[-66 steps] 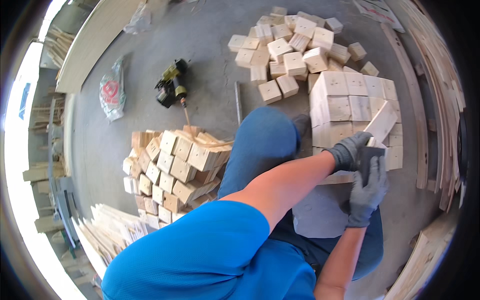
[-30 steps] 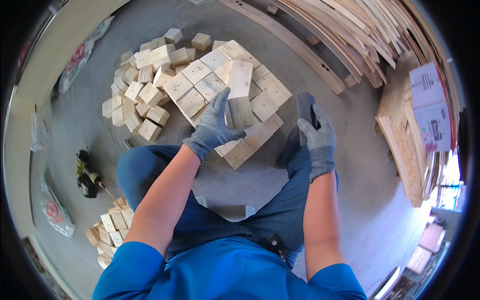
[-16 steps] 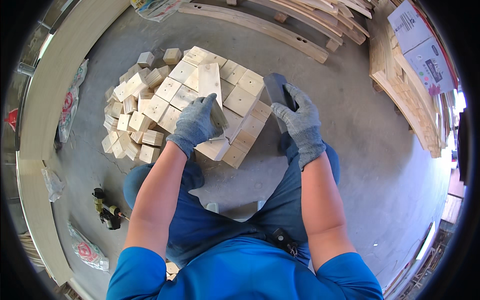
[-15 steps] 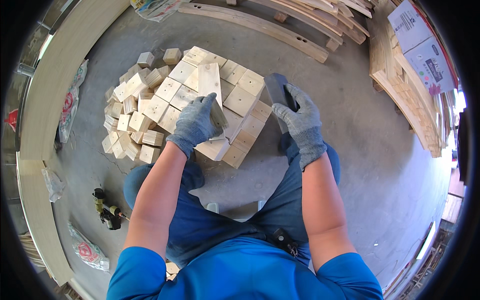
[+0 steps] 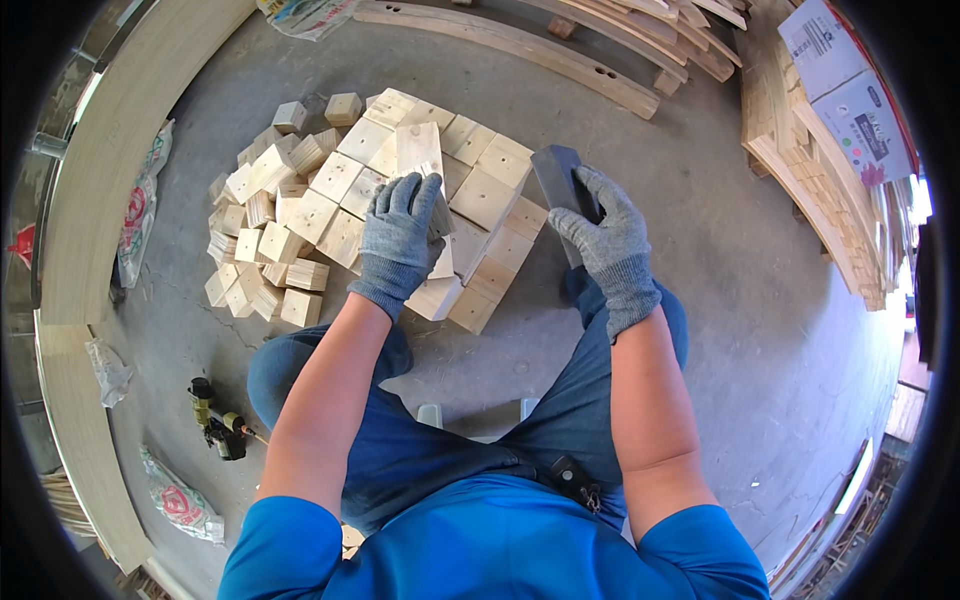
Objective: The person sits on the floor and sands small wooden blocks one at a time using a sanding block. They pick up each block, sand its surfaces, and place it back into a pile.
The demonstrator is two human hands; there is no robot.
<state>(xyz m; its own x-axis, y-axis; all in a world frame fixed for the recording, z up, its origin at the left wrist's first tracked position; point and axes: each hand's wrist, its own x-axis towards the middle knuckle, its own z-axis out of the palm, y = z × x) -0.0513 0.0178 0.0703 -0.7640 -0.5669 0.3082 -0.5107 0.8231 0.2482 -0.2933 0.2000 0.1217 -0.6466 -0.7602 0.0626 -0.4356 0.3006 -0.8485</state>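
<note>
While the right grip (image 5: 610, 235) squeezes a dark block (image 5: 556, 176), I can't tell if the left grip (image 5: 400, 232) squeezes the wood block (image 5: 418, 148); likely hard, best held by its sides.

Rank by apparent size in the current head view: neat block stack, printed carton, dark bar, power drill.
1. Neat block stack
2. Printed carton
3. Dark bar and power drill: too close to rank; the right hand partly hides the bar.

left hand (image 5: 398, 235) | fingers shifted | from left edge of wooden block (image 5: 419, 148) to across its near end
</note>
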